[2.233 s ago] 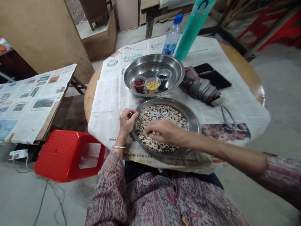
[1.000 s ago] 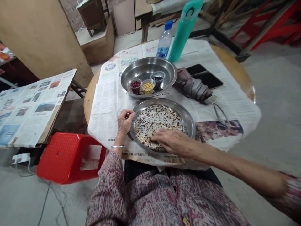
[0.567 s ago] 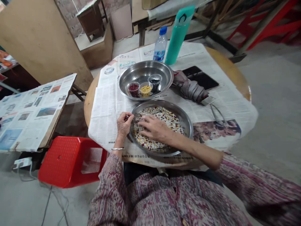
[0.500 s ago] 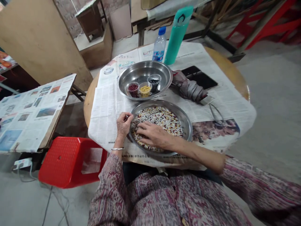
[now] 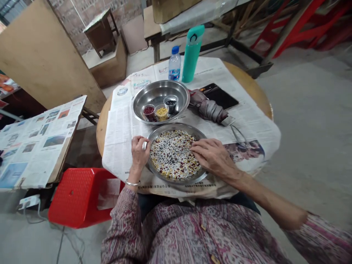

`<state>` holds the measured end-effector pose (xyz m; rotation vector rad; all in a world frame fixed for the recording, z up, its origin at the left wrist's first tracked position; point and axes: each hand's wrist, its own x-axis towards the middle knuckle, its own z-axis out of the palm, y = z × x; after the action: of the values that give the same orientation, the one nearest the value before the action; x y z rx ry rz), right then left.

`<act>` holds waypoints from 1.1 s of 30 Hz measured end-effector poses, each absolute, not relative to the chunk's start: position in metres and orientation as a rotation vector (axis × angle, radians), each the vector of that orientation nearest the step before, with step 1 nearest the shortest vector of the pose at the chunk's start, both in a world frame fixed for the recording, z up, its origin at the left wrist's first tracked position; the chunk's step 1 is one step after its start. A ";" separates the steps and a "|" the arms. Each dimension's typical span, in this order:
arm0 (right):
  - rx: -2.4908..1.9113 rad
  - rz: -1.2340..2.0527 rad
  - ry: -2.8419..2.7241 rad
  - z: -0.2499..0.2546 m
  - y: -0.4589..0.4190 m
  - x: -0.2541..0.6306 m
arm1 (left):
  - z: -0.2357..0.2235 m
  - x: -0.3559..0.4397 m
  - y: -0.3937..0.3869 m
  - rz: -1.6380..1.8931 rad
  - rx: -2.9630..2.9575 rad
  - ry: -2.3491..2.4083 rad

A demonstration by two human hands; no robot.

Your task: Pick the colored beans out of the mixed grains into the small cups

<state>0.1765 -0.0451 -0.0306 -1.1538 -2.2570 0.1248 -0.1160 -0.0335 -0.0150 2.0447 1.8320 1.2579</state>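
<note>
A round steel dish [image 5: 176, 126] holds a mixed layer of white grains with dark red, yellow and black beans [image 5: 173, 154]. At its left rim is my left hand [image 5: 140, 154], fingers curled and thumb against the forefinger; what they hold, if anything, is hidden. My right hand [image 5: 214, 157] reaches over the right rim, its fingertips drawn together among the beans. Behind this dish stands a larger steel basin [image 5: 137, 99]. In it are three clear cups: one of red beans [image 5: 149, 110], one of yellow beans [image 5: 161, 110] and one of black beans [image 5: 171, 103].
Newspaper [image 5: 118, 128] covers the round table. A water bottle [image 5: 174, 66] and a teal flask [image 5: 192, 55] stand at the back. A folded umbrella [image 5: 209, 108] and a dark tablet [image 5: 220, 95] lie to the right. A red stool [image 5: 73, 198] is at lower left.
My right hand has moved from the left part of the dish to its right side, and its fingers have drawn together. My left hand stays by the left rim. The view has shifted slightly.
</note>
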 end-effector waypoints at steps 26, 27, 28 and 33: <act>-1.342 0.542 -1.530 -0.061 -0.090 0.149 | 0.002 -0.014 -0.081 0.335 2.338 1.070; -1.341 0.543 -1.530 -0.060 -0.090 0.149 | 0.003 -0.013 -0.082 0.277 2.413 0.993; -1.337 0.542 -1.530 -0.060 -0.090 0.150 | 0.003 -0.012 -0.082 0.218 2.492 0.938; -1.303 0.532 -1.533 -0.060 -0.091 0.150 | -0.003 -0.004 -0.058 0.105 2.796 0.955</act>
<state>0.1500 -0.0908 -0.0603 -1.3027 -1.5333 0.5316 -0.0043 -0.0581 -0.0027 2.7962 0.9548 0.1046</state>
